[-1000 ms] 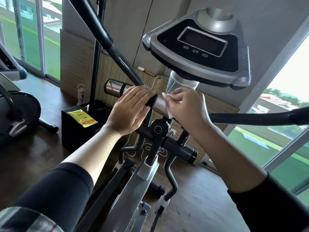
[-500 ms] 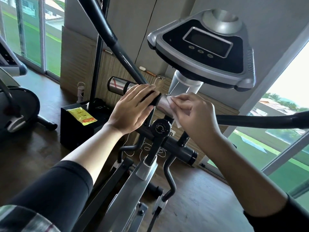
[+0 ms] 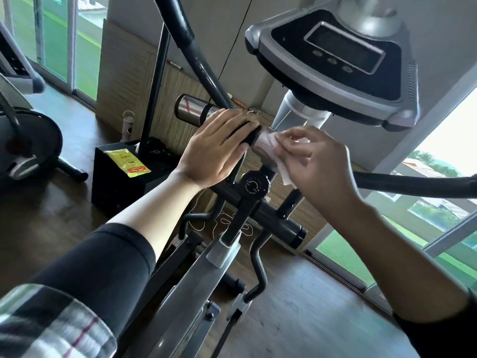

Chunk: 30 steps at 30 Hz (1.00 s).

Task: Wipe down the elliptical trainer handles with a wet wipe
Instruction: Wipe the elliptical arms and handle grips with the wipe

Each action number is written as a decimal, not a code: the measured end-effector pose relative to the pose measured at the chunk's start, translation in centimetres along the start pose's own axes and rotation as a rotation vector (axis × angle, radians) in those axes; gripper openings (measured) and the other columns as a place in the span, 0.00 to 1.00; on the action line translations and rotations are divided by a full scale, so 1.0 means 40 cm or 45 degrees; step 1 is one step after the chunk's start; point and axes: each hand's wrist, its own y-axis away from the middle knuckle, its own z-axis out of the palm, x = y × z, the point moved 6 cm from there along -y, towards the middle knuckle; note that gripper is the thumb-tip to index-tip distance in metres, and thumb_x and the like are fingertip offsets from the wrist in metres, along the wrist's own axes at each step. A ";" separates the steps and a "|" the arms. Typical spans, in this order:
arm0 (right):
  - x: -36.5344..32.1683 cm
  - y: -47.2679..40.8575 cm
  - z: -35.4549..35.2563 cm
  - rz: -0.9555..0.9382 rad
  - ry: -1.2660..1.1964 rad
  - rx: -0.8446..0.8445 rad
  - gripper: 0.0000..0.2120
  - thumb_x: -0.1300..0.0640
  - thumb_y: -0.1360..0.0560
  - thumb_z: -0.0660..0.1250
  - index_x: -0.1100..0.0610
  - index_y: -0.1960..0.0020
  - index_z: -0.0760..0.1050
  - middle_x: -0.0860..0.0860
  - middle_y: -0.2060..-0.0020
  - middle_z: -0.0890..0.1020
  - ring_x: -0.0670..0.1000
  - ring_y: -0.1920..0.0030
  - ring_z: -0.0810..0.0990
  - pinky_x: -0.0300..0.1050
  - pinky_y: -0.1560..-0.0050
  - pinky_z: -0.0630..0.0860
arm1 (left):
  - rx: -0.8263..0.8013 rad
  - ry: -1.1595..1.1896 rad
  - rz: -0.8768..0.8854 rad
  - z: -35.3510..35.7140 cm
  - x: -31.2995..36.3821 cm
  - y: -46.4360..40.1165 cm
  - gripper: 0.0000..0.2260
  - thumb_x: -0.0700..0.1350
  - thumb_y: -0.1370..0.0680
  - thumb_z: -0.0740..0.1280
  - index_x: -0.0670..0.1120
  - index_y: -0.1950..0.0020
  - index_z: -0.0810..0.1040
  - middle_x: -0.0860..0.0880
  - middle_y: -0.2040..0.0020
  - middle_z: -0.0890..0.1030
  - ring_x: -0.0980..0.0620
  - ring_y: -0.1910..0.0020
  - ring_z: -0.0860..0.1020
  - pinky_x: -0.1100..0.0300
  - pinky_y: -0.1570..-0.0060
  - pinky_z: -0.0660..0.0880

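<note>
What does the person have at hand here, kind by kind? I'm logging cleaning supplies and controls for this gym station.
Wet wipes: 1, the wet wipe pinched in the right hand.
Yellow sachets: 1, the yellow sachet on the black box.
Console buttons: 3, the console buttons.
Tension knobs: 1, the tension knob.
Total: 6

The left hand rests on the handlebar grip.

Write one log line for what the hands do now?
left hand rests on black grip | right hand presses wet wipe on silver handlebar
</note>
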 end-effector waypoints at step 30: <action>-0.012 0.078 0.078 -0.714 0.601 -0.026 0.13 0.57 0.19 0.58 0.60 0.41 0.78 0.52 0.44 0.78 0.51 0.42 0.76 0.51 0.50 0.80 | 0.216 -0.053 0.103 0.008 0.001 0.012 0.15 0.44 0.18 0.60 0.38 0.34 0.76 0.42 0.39 0.79 0.41 0.40 0.76 0.47 0.34 0.69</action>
